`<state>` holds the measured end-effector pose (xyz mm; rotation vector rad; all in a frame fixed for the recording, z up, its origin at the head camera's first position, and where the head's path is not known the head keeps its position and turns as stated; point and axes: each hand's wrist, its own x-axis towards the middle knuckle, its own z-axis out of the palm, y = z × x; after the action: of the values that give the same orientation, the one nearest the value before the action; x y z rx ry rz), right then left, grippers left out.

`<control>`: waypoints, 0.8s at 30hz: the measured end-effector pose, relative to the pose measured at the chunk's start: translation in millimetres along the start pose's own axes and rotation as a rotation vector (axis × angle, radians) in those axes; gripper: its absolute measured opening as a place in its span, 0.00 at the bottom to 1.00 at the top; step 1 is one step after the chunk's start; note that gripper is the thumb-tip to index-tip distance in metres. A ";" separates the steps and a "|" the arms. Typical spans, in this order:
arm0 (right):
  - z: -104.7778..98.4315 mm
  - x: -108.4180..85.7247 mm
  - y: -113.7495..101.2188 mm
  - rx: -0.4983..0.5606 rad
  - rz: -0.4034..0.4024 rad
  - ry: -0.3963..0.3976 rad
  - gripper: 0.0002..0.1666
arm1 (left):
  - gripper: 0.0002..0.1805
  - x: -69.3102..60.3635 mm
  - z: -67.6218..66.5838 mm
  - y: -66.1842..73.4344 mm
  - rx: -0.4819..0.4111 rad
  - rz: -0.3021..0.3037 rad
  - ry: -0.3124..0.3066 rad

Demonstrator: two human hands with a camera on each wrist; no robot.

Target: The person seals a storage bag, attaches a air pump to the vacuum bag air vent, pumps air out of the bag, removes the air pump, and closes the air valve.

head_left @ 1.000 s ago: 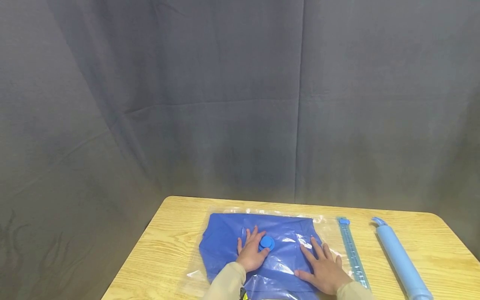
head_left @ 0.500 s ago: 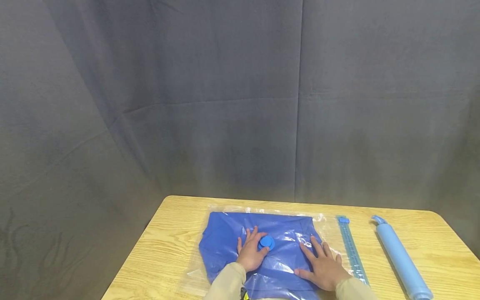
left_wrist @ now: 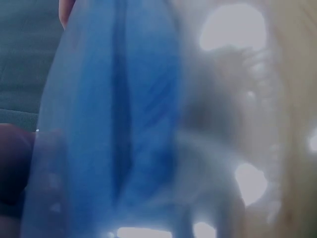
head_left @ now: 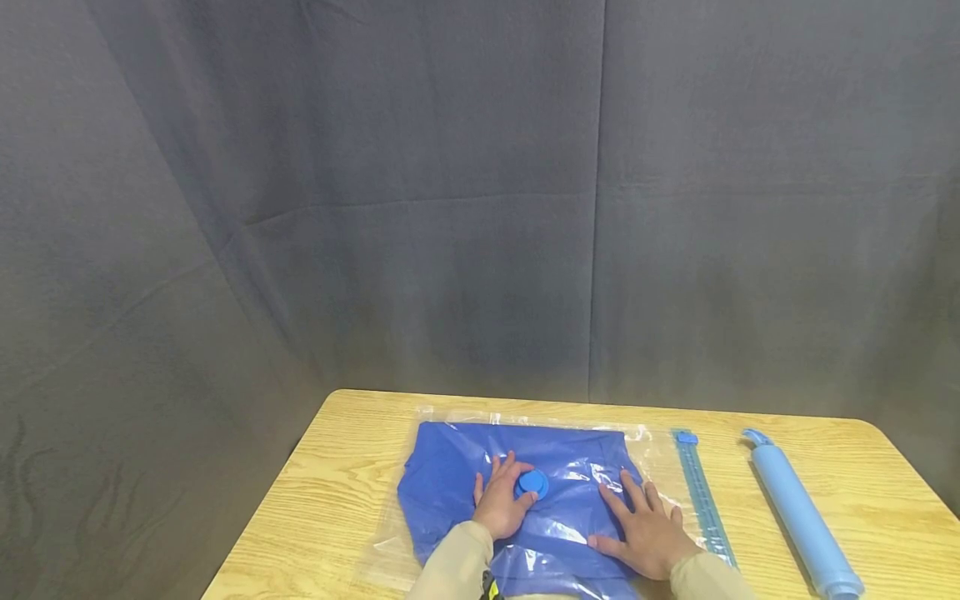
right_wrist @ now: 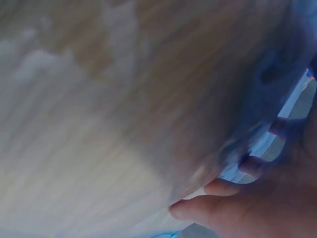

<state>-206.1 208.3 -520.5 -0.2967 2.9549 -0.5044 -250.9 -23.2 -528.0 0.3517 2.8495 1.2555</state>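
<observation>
A clear plastic vacuum storage bag point(head_left: 656, 450) lies flat on the table with folded blue fabric point(head_left: 457, 467) inside. On its upper face is a round blue valve cap point(head_left: 533, 482). My left hand point(head_left: 501, 504) rests on the bag, its thumb and index finger curled round the cap's left side while the other fingers spread over the plastic. To the right, my right hand point(head_left: 648, 533) presses on the bag with spread fingers. The left wrist view has blurred blue fabric point(left_wrist: 94, 109) under shiny plastic. In the right wrist view, right-hand fingers point(right_wrist: 198, 208) touch the film.
A teal zip strip point(head_left: 701, 492) with a blue slider point(head_left: 686, 437) runs along the bag's right edge. Further right lies a light blue hand pump point(head_left: 806, 517). The wooden table point(head_left: 322, 483) has a grey curtain point(head_left: 450, 208) behind it.
Both hands stay in nearly the same place on the bag. The scene shifts very slightly upward in the head view.
</observation>
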 end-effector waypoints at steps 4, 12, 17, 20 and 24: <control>0.1 0.2 -0.9 0.005 0.003 -0.006 0.52 | 0.17 0.0 0.1 -0.2 -0.001 -0.007 0.002; -0.2 -1.4 -1.4 0.000 -0.012 0.019 0.52 | 0.16 1.9 -0.4 -0.4 0.017 -0.016 0.006; -0.2 -2.4 -1.3 0.005 -0.007 0.013 0.52 | 0.15 1.1 -0.4 2.1 0.013 -0.018 0.008; 0.5 -2.1 -0.9 0.002 -0.003 0.011 0.52 | 0.14 0.6 -0.1 2.6 0.011 -0.025 0.009; 1.2 -1.6 -0.4 0.000 -0.001 0.013 0.53 | 0.14 0.8 1.3 1.6 0.015 -0.033 0.016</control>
<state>-204.3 207.9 -521.3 -0.2962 2.9673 -0.5076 -251.3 -21.0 -527.7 0.2943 2.8674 1.2373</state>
